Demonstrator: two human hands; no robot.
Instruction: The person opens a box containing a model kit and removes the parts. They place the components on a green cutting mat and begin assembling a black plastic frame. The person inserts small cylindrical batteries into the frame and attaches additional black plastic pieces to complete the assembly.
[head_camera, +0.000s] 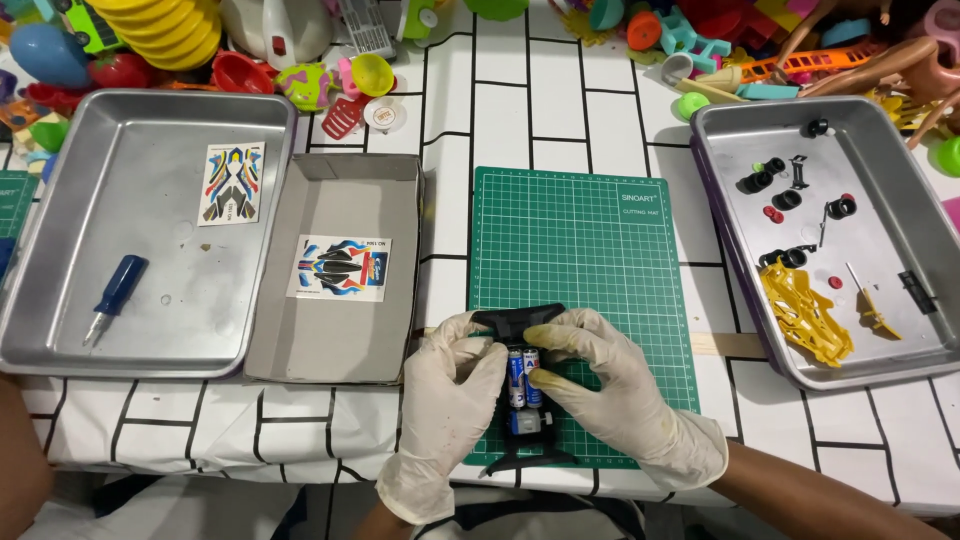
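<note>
White latex gloves cover both hands as a person steadies a black toy-car chassis (522, 385) over the near edge of a green cutting mat (580, 250). The left hand (450, 400) wraps the frame's left side, fingers curled and clenched on it; the right hand (610, 385) pinches from the other side, thumb pressed against two batteries (522, 377) lying side by side in the open bay. Held from both flanks, the frame probably cannot twist while the thumb bears on the cells.

The chassis is long and narrow, matte black, its front bumper (520, 318) showing above the fingers and its tail (528, 460) splayed at the mat's near edge. The batteries are blue and white with silver ends. No wheels are fitted.

Parts appear sorted by kind. A metal tray (905, 345) at right keeps black tyres (786, 199), small red pieces and a yellow body shell (805, 315) from rolling off. A second tray (150, 340) at left holds a blue-handled screwdriver (115, 295) and a sticker sheet (232, 183). Between it and the mat sits an open grey box (345, 345) with another sticker sheet (339, 268). Bright plastic toys (170, 35) crowd the far edge of the white, black-lined tablecloth (560, 100).
</note>
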